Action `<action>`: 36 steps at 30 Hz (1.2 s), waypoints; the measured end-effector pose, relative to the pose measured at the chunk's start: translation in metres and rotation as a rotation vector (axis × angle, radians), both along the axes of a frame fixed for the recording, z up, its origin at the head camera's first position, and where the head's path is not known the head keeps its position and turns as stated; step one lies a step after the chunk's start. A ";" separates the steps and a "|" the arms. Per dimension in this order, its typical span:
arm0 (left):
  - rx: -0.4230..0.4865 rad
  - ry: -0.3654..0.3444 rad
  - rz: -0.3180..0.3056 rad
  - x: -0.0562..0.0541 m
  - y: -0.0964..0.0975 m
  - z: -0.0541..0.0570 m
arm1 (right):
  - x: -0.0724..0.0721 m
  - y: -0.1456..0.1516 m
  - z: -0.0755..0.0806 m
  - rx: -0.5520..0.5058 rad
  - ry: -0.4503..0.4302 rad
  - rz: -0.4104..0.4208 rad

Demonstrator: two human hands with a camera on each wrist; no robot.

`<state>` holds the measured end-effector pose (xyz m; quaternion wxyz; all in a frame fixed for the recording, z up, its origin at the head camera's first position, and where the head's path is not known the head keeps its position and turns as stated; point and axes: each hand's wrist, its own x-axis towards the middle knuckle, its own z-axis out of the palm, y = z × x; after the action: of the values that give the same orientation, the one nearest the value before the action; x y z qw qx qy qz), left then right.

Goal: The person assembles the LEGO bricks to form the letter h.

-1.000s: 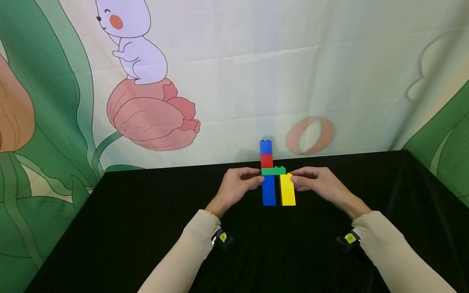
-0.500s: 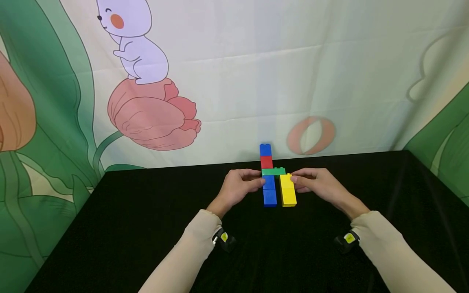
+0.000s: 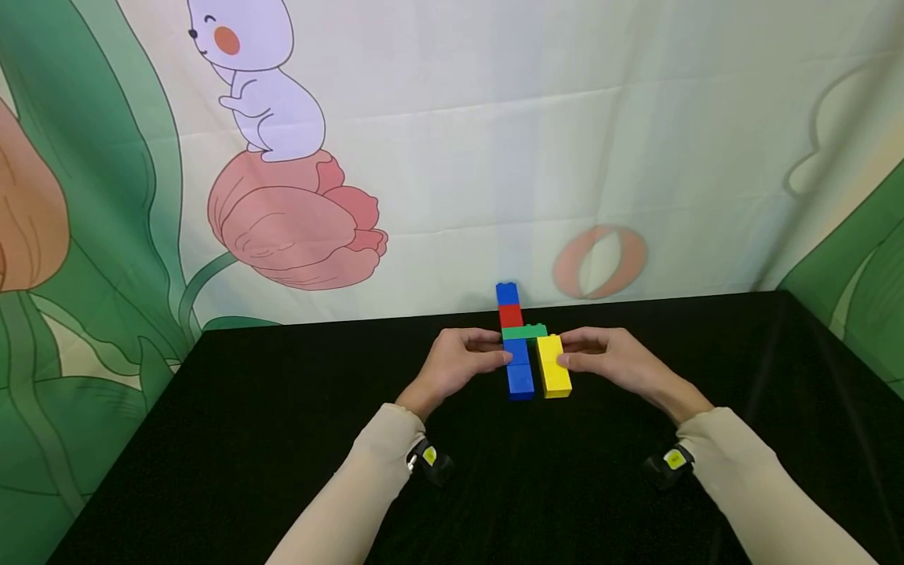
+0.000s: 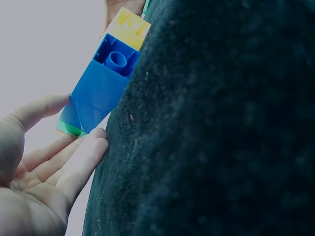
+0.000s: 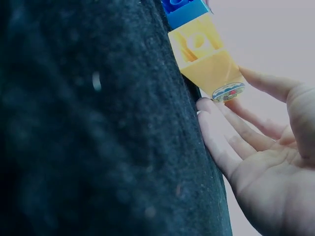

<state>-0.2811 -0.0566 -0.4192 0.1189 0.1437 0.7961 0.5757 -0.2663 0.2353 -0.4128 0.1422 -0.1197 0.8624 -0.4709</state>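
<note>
One toy-brick structure leans back between my hands in the head view. Its two legs are blue bricks (image 3: 520,383) and yellow bricks (image 3: 555,381), joined by a green brick (image 3: 533,332). Beyond that, a red brick (image 3: 511,316) and another blue brick (image 3: 507,293) continue from the left end. My left hand (image 3: 455,357) pinches the blue leg near the green brick, thumb on the near face. On the opposite side, my right hand (image 3: 614,361) pinches the yellow leg. Both wrist views show hollow undersides of the blue leg (image 4: 96,88) and yellow leg (image 5: 211,69); a round printed picture marks the yellow one.
A black cloth-covered table (image 3: 282,439) lies beneath the hands. Close behind the structure hangs a pale curtain (image 3: 452,196) with printed flowers and an animal, meeting the table's back edge.
The structure has tipped further back: its far blue end has sunk and drifted slightly left, while the leg bottoms turned up a little. Both hands keep their hold and shift only slightly.
</note>
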 end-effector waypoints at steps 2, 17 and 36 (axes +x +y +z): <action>-0.009 0.003 -0.005 0.000 -0.001 -0.001 | 0.000 0.000 -0.001 -0.003 -0.005 0.016; -0.054 -0.024 -0.026 0.001 -0.004 0.000 | 0.001 -0.002 -0.002 -0.022 -0.024 0.038; -0.081 -0.037 -0.010 0.002 0.000 0.000 | 0.003 -0.006 -0.003 0.018 -0.021 0.021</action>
<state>-0.2787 -0.0565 -0.4192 0.1423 0.1320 0.8157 0.5450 -0.2633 0.2290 -0.4158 0.1571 -0.1226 0.8637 -0.4630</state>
